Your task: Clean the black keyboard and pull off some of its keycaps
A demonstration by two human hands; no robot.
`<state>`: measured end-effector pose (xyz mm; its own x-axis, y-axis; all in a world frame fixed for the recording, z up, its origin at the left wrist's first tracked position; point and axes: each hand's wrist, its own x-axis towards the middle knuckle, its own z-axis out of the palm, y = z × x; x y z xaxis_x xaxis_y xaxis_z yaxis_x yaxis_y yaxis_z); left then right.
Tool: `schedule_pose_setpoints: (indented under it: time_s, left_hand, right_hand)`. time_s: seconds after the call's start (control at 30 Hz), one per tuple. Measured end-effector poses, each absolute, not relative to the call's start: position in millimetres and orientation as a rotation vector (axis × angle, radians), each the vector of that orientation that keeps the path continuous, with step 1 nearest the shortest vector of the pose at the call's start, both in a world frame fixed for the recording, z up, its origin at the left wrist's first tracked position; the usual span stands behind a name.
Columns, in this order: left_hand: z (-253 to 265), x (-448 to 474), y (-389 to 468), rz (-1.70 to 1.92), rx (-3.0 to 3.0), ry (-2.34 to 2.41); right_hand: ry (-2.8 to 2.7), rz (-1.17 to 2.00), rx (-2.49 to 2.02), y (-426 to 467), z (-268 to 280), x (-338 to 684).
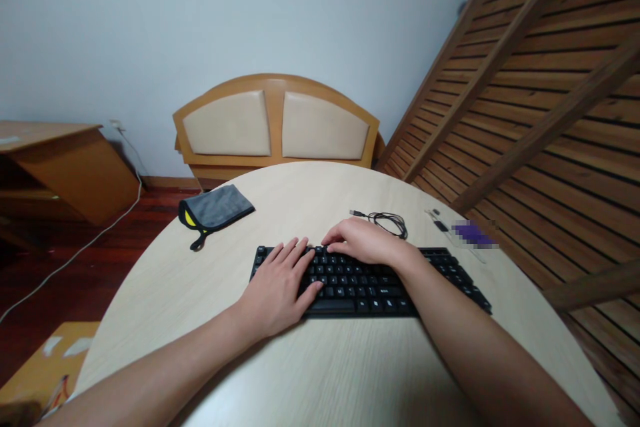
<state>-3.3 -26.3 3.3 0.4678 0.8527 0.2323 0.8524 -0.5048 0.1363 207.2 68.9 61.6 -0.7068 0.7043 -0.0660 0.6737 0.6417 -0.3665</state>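
A black keyboard (350, 290) lies on the pale round table (300, 373). My left hand (280, 287) rests flat over its left part, fingers spread and thumb out to the side. At the keyboard's back edge, just right of those fingertips, my right hand (360, 240) has its fingers bent and the fingertips brought close together at the top row of keys. Whatever sits between them is too small to make out. My right wrist crosses above the keys and hides some of them. A coiled black USB cable (393, 220) lies just behind my right hand.
A folded grey cloth (220, 207) with black trim is at the table's back left. Small items and a blurred purple thing (473, 233) lie at the right edge. Beyond stand a wooden headboard (275, 83), a slatted wooden frame (540, 113) and a wooden desk (75, 160).
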Motion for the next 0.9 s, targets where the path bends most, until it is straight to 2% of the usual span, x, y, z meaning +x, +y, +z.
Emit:
schedule_pose_setpoints:
  time_s: [0.27,0.9]
  left_hand:
    - [1.6,-3.0,-32.2,0.396,2.694,1.564]
    - [-3.4,-10.1,-22.8,0.376,2.751,1.473]
  right_hand:
    - [-2.844,0.299,-1.272,57.3,69.1,198.3]
    - [-2.884,0.015,-1.46,45.5,66.9,180.4]
